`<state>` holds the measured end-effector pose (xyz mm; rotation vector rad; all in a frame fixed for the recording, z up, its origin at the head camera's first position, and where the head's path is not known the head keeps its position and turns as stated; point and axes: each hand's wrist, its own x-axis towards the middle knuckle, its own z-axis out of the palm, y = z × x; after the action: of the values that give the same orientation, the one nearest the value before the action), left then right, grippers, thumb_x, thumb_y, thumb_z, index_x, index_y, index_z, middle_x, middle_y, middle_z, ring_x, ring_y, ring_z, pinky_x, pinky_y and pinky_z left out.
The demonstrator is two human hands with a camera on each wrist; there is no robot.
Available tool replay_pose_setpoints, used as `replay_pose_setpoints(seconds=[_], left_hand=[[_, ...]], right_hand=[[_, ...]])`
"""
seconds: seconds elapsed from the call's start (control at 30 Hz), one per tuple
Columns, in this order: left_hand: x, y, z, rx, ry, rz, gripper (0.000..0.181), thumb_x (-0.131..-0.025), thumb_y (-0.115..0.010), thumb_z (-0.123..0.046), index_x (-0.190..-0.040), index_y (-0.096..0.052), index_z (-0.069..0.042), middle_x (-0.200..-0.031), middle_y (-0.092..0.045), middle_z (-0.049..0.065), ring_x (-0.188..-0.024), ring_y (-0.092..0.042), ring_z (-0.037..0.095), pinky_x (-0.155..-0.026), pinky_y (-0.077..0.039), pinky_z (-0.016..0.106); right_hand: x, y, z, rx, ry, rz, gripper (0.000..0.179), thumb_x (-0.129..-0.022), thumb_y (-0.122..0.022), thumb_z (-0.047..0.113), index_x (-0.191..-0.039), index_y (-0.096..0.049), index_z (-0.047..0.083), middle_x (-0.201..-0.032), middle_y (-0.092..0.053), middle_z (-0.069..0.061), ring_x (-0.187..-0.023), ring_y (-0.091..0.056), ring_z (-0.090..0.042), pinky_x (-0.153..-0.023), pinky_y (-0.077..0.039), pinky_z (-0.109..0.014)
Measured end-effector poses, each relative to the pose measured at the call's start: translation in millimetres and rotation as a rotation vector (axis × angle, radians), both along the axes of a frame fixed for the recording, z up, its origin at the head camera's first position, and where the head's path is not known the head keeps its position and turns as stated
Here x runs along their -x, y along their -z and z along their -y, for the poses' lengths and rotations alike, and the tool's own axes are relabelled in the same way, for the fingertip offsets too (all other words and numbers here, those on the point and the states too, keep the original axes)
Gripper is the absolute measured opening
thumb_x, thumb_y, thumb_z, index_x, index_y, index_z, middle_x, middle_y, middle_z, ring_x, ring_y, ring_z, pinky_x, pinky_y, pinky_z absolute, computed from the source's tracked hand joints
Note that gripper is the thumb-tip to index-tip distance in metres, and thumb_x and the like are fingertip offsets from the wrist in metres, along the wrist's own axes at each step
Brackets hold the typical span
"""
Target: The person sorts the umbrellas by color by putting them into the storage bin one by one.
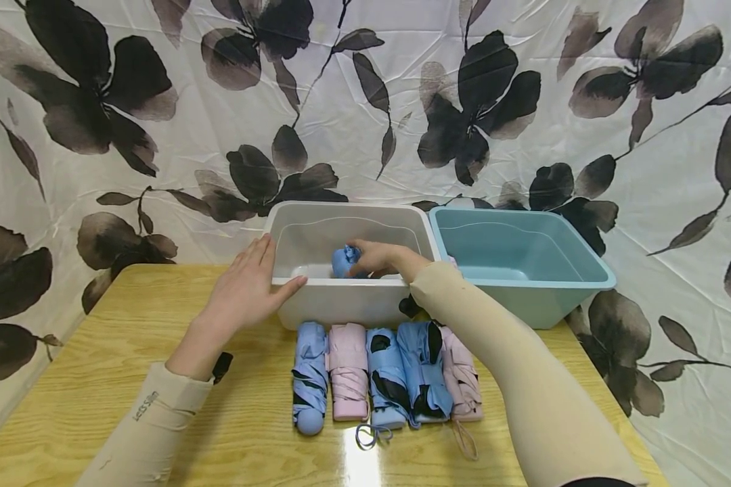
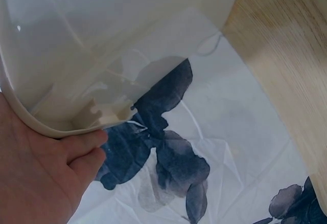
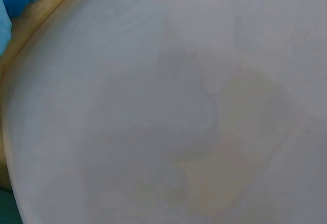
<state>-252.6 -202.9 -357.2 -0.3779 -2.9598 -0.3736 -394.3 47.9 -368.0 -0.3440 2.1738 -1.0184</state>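
Note:
Inside the white bin (image 1: 353,308), my right hand (image 1: 374,259) grips a blue folded umbrella (image 1: 343,262); the bin's front wall hides part of both. My left hand (image 1: 246,281) rests on the bin's front left corner, fingers straight along the side and thumb over the front rim. The left wrist view shows those fingers (image 2: 84,150) against the rim. In front of the bin lies a row of folded umbrellas: a blue one (image 1: 310,379), a pink one (image 1: 348,372), two more blue ones (image 1: 387,379) and a pink one (image 1: 463,379) partly behind the right sleeve.
A teal bin (image 1: 524,297) stands against the white bin's right side. Both are on a wooden table (image 1: 250,419), with a floral cloth (image 1: 365,101) hanging behind. Pale bin wall (image 3: 153,106) fills most of the right wrist view.

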Motion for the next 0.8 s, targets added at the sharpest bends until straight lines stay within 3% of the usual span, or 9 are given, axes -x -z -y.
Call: replay_pose_setpoints(seconds=[0.17, 0.33, 0.53, 0.8], left_hand=[[-0.7, -0.6, -0.7, -0.007, -0.002, -0.011, 0.103, -0.103, -0.043, -0.068, -0.16, -0.014, 0.013, -0.168, -0.013, 0.033, -0.157, -0.012, 0.047, -0.127, -0.015, 0.059], [-0.6, -0.2, -0.7, -0.005, 0.0, -0.007, 0.104, -0.103, -0.042, -0.069, -0.16, -0.014, 0.013, -0.168, -0.012, 0.032, -0.157, -0.011, 0.047, -0.127, -0.014, 0.059], [-0.7, 1.3, -0.7, -0.015, 0.003, -0.009, 0.105, -0.103, -0.042, -0.07, -0.16, -0.015, 0.014, -0.169, -0.012, 0.032, -0.157, -0.011, 0.047, -0.127, -0.014, 0.059], [-0.3, 1.5, -0.4, -0.027, 0.001, -0.009, 0.106, -0.102, -0.04, -0.071, -0.161, -0.012, 0.013, -0.169, -0.011, 0.032, -0.157, -0.011, 0.048, -0.127, -0.014, 0.06]], right_hand=[[-0.2, -0.6, -0.4, -0.028, -0.101, 0.062, 0.084, -0.101, -0.061, 0.004, -0.168, -0.012, 0.017, -0.173, -0.011, -0.012, -0.154, -0.028, -0.027, -0.121, -0.037, -0.043], [-0.7, -0.1, -0.3, -0.039, -0.11, 0.067, 0.081, -0.104, -0.062, 0.015, -0.169, -0.012, 0.017, -0.172, -0.017, -0.014, -0.151, -0.035, -0.034, -0.122, -0.035, -0.044], [-3.2, -2.3, -2.5, -0.085, -0.137, -0.037, 0.077, -0.106, -0.061, 0.024, -0.168, -0.017, 0.012, -0.165, -0.034, -0.018, -0.144, -0.046, -0.038, -0.117, -0.042, -0.047], [-7.5, -8.5, -6.3, -0.166, -0.212, -0.226, 0.075, -0.106, -0.061, 0.027, -0.166, -0.022, 0.008, -0.169, -0.028, -0.017, -0.145, -0.044, -0.035, -0.106, -0.053, -0.049]])
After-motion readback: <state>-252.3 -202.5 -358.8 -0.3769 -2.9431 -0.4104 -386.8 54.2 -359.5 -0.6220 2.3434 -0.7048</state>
